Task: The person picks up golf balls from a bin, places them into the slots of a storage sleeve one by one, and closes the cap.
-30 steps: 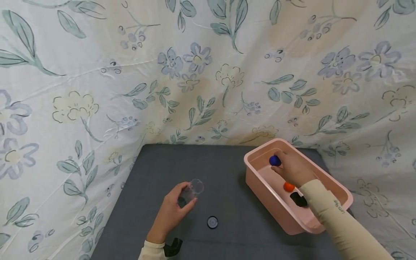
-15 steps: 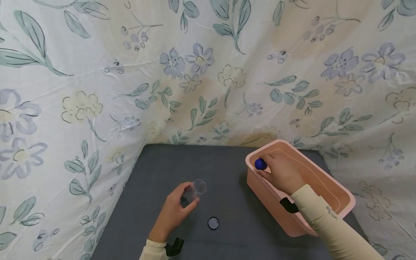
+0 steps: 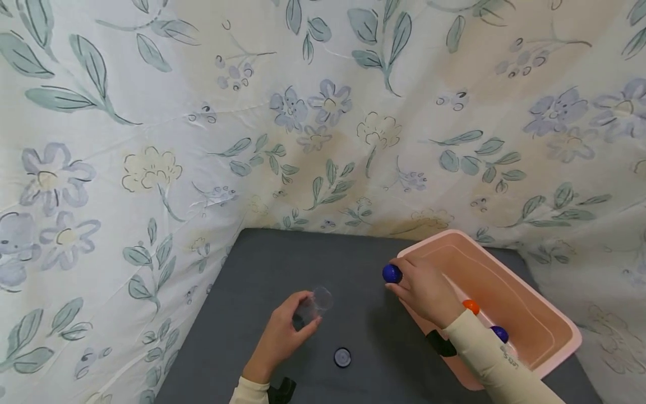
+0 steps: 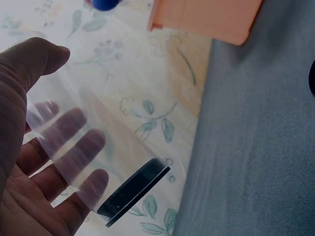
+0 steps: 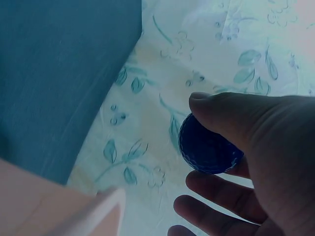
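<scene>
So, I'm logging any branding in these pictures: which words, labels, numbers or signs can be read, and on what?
"Let's", probably: small dark print on the right sleeve; what follows it is too small and blurred to read.
No writing can be made out on the clear tube, the blue ball in the right hand, the round cap or the pink bin.

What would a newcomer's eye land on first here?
Probably the pink bin at the right on the table, an orange ball and a blue one inside. Next, the dimpled blue ball pinched in the right hand, left of the bin in the head view. Then the clear cylinder with a black end, held in the left hand.
</scene>
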A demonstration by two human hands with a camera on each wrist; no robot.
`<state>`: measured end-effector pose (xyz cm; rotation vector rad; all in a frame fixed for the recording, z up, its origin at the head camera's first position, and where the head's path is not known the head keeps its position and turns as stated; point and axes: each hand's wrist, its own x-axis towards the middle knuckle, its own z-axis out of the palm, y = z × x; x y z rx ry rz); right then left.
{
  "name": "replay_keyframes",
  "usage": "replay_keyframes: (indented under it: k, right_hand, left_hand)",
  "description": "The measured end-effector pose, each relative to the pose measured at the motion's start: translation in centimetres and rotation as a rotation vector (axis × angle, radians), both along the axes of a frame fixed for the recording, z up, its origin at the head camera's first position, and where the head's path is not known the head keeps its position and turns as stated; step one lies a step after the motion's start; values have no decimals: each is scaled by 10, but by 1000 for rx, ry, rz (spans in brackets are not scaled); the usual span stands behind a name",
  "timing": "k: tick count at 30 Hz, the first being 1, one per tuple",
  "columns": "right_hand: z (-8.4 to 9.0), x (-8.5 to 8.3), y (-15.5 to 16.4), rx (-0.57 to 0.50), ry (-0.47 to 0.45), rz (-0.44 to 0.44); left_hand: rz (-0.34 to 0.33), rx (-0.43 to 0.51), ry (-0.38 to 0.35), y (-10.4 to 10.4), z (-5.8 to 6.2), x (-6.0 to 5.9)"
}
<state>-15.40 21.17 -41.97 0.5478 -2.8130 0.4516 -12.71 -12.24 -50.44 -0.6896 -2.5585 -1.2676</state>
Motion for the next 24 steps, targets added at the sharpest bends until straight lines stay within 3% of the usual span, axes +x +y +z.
replay_keyframes:
  k: [9, 17, 24]
  right_hand:
    - [-1, 17, -21, -45, -14, 25]
    - [-1, 24, -46, -103, 18, 55]
    - [1, 29, -63, -165, 26, 63]
  left_hand:
    - [-16, 1, -12, 6, -5, 6]
    - [-25, 21, -50, 4, -1, 9]
    - [-22, 3, -4, -1, -1, 9]
